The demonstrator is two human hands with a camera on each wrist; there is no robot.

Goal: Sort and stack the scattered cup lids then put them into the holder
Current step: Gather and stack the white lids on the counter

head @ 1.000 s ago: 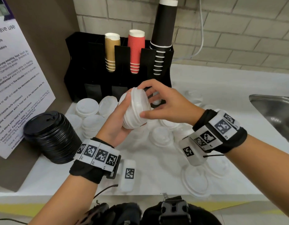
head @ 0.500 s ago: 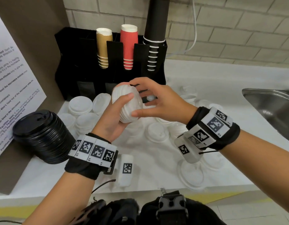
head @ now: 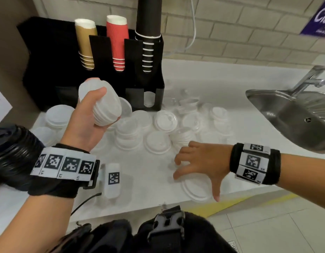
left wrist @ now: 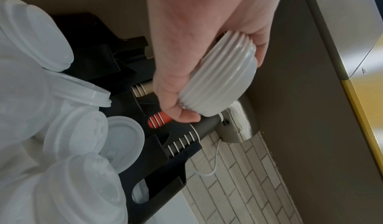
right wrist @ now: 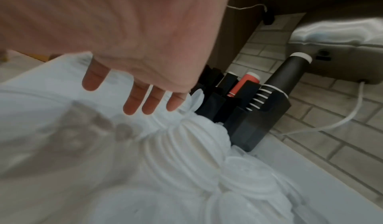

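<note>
My left hand [head: 88, 114] grips a stack of white lids [head: 103, 105] [left wrist: 219, 81] in the air in front of the black holder [head: 110, 88] [left wrist: 116, 73]. My right hand [head: 196, 161] [right wrist: 132, 86] hovers palm down and spread over a large white lid [head: 196, 189] at the counter's front edge, holding nothing. Several loose white lids [head: 158, 141] [right wrist: 186, 147] and short stacks lie scattered on the white counter between the holder and my hands. One holder slot at the right shows a white lid [head: 149, 98] inside.
A stack of black lids [head: 14, 154] lies at the left. Gold, red and black cup stacks [head: 118, 42] stand in the holder's top. A steel sink [head: 293, 114] with a tap is at the right. A brick wall with a white cable runs behind.
My right hand let go of the lid stack and dropped down to the right over the front lid. The left hand keeps the stack, now held alone. The view tilted right.
</note>
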